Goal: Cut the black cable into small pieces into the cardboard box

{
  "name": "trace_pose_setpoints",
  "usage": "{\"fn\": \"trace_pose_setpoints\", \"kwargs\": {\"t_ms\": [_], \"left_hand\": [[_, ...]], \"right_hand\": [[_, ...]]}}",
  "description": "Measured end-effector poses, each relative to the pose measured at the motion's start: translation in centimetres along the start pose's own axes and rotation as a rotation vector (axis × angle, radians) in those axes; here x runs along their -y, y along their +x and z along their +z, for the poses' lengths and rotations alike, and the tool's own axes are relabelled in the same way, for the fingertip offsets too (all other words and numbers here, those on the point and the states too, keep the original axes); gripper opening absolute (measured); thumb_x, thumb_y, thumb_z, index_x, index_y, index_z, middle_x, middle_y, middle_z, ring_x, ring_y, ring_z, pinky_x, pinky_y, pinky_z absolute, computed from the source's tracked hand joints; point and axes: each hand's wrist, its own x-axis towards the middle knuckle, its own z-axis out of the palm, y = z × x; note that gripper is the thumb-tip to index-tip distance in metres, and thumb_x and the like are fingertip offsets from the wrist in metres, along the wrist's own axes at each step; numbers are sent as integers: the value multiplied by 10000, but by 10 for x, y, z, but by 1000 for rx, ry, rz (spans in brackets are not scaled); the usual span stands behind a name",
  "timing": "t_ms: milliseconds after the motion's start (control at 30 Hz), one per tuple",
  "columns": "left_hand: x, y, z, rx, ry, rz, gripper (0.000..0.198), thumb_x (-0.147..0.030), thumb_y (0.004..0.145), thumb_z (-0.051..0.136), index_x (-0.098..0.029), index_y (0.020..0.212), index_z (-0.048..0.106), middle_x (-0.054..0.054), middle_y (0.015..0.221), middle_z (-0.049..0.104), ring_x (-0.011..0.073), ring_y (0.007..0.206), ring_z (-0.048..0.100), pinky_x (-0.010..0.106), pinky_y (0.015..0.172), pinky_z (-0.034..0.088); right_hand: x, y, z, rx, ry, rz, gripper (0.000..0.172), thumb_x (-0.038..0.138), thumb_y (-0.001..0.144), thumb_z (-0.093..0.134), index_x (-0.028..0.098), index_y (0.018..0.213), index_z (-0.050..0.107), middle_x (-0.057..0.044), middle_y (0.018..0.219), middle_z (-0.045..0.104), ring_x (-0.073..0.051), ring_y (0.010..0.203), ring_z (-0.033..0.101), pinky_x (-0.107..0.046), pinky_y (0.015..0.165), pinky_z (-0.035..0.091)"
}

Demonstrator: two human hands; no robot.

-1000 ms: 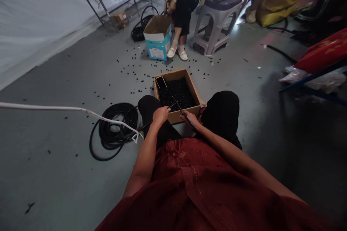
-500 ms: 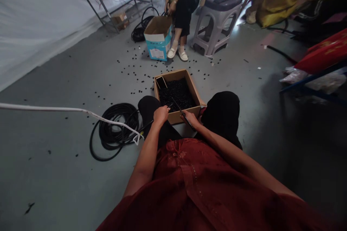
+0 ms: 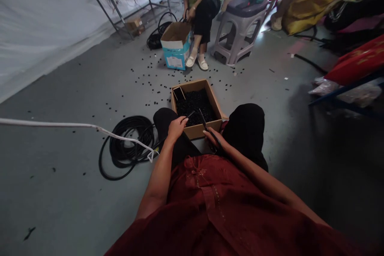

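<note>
My left hand (image 3: 177, 128) is closed around a black rubber hose (image 3: 161, 142), whose short end sticks out past the fingers over a cardboard box (image 3: 196, 131). A coil of the same hose (image 3: 132, 124) lies on the floor at the left. In my right hand (image 3: 213, 136) is a pair of scissors (image 3: 203, 119), blades pointing away from me over the box and apart from the hose end. Many small black cut pieces (image 3: 198, 102) fill the box between my knees. A small open container (image 3: 179, 93) sits in its far left corner.
Ahead, a person (image 3: 202, 4) sits behind a blue and white carton (image 3: 175, 57). A grey plastic stool (image 3: 235, 32) stands beside them. Black bits dot the floor. A white cord (image 3: 75, 124) stretches in from the left; a red bag (image 3: 357, 62) lies at the right.
The scissors have swung more upright and moved slightly away from the hose end. The hose end now reaches a little farther out of my left hand, to the right.
</note>
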Motion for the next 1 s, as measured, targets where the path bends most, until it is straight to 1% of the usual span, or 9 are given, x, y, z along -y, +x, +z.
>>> {"fn": "trace_pose_setpoints", "kwargs": {"t_ms": [100,200,300,500,667,867,1000], "left_hand": [[2,-2,1,-25,-48,8,389,-417,930,490,-209,1198,681,48,880,750,187,850,680,249,772,471],[2,-3,2,-15,-28,33,378,-409,928,497,-223,1198,687,47,944,755,196,905,677,260,816,474],[3,-4,2,2,-10,59,378,-410,929,495,-229,1199,690,50,1017,753,204,972,673,266,864,470],[2,-6,2,13,-12,89,391,-404,931,493,-209,1208,688,66,1065,747,223,995,677,296,897,477],[-2,-7,1,31,26,83,391,-406,935,492,-210,1213,685,62,1173,716,221,1098,651,291,955,462],[-4,-9,1,52,84,79,377,-402,947,482,-242,1227,675,19,1249,682,193,1162,623,266,995,450],[-4,-9,2,50,97,87,380,-400,945,485,-233,1230,675,26,1262,673,201,1181,615,277,1008,451]], "right_hand": [[-1,-10,0,47,-16,-33,423,567,867,515,206,1089,517,-20,827,653,-173,708,633,-290,665,500],[3,-17,-1,90,0,-65,470,589,875,486,190,1120,516,-44,865,654,-188,745,628,-307,691,495],[11,-21,-1,99,14,-71,488,597,875,473,181,1128,511,-53,872,651,-191,740,621,-313,687,492],[27,-23,-2,112,54,-24,434,562,896,443,182,1099,504,-58,865,644,-187,743,623,-305,668,496],[32,-23,-2,110,64,-12,422,544,906,448,186,1109,536,-60,864,659,-173,717,627,-291,643,509],[38,-21,-2,98,92,18,424,517,928,438,189,1170,554,-45,843,661,-154,671,644,-275,603,521],[40,-19,0,89,98,17,404,528,919,455,197,1121,569,-34,798,650,-148,632,630,-255,548,503]]}}
